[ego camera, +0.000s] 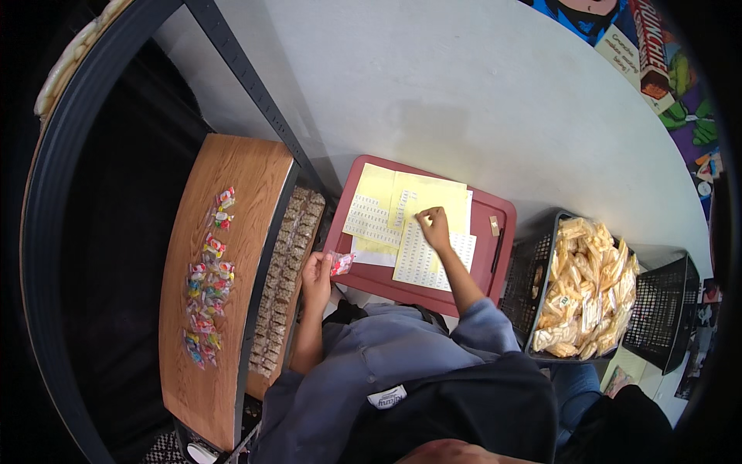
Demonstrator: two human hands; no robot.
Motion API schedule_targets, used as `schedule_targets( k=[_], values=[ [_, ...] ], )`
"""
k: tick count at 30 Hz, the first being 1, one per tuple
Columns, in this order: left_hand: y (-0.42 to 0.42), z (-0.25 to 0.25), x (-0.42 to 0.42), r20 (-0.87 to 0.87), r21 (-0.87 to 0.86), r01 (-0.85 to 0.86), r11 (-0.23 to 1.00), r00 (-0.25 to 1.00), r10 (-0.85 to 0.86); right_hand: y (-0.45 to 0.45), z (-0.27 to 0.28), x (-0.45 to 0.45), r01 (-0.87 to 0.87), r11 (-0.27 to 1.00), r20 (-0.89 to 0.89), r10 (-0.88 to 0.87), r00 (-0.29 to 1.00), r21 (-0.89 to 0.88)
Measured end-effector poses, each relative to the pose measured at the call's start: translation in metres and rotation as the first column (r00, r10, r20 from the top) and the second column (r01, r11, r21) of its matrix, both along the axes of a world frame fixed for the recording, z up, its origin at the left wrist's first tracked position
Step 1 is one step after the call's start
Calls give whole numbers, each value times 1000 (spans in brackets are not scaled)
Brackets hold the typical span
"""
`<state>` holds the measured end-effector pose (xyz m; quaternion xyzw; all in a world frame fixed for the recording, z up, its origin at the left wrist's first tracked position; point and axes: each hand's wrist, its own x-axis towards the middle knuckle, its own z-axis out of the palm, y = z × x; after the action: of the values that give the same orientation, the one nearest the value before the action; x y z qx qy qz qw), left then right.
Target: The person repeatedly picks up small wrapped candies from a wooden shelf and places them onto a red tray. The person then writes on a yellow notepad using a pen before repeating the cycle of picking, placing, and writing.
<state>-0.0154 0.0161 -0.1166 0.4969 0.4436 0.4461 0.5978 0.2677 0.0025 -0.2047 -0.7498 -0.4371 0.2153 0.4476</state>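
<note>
Between the thumb and fingers of my left hand (316, 283) is a small clear bag of red and white wrapped candies (342, 264), at the left edge of a dark red plastic lid (490, 202). My right hand (436, 227) is over the lid with its fingertips bunched above label sheets; whether a label is pinched there is too small to tell. Rows of small printed labels cover a sheet on the right (420, 267) and another on the left (371, 220). A yellowish backing sheet (443, 194) with few labels lies behind them.
Bags of wrapped candies (208, 284) lie on a wood-grain shelf (255, 165) at left. Packed bags (284, 284) fill the level below. A black metal upright (249, 75) rises behind. At right, bagged snacks (588, 290) heap above a black basket (530, 296), beside another basket (664, 313).
</note>
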Motion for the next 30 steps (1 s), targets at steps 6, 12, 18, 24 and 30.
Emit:
schedule_targets(
  k=[6,12,18,24,30],
  values=[
    [-13,1,-13,-20,-60,-34,998,999,33,56,-64,43,32,874,237,96,967,-484],
    [-7,-6,-33,-64,-52,-105,993,993,102,71,-66,34,87,787,206,52,977,-611],
    [-4,-15,-29,-57,-69,-107,992,993,103,73,-62,27,155,748,240,6,971,-645],
    [-2,-13,-27,-45,-76,-92,993,995,89,72,-56,22,219,747,264,-61,963,-628],
    [-5,-13,-31,-89,-58,-106,993,991,100,72,-48,17,263,774,295,-103,950,-577]
  ],
)
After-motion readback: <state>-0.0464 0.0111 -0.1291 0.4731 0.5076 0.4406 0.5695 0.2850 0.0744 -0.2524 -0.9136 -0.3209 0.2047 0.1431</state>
